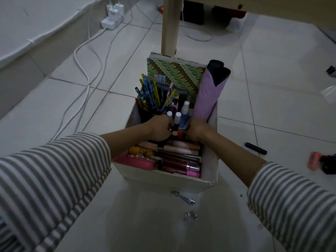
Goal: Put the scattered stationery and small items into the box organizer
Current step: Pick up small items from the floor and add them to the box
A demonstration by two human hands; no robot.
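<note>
Progress: mostly done, by my reading. Box organizer (163,180) sits on the floor between the striped sleeves, packed near full.
- Back: patterned book (180,75) upright; purple roll (209,93) leaning at the right wall.
- Back left: bundle of pencils (147,91) standing on end.
- Centre: white-capped bottles (177,117).
- Front: lip gloss tubes (180,157) lying flat; pink case (134,161) beside them.

Hands: both inside the box at its middle. Right hand (196,130), grip closed round a red-capped tube (181,134), low over the centre compartment. Left hand (160,128), fingers curled down beside the bottles; cannot tell whether its grip holds anything.

Left to collect, all on the floor: black marker (255,148) just right of the box; pink item (314,160) further right, too blurred to name; metal clip (183,197) just in front of the box; pink paper clips (260,226) near the right sleeve.

Surface and room: white tiled floor (272,60), dim light. White padded edge (36,24) along the left, possibly a mattress. Pale wooden table leg (170,24) behind the box. White cables (81,51) trail to a power strip (112,17) holding chargers.
</note>
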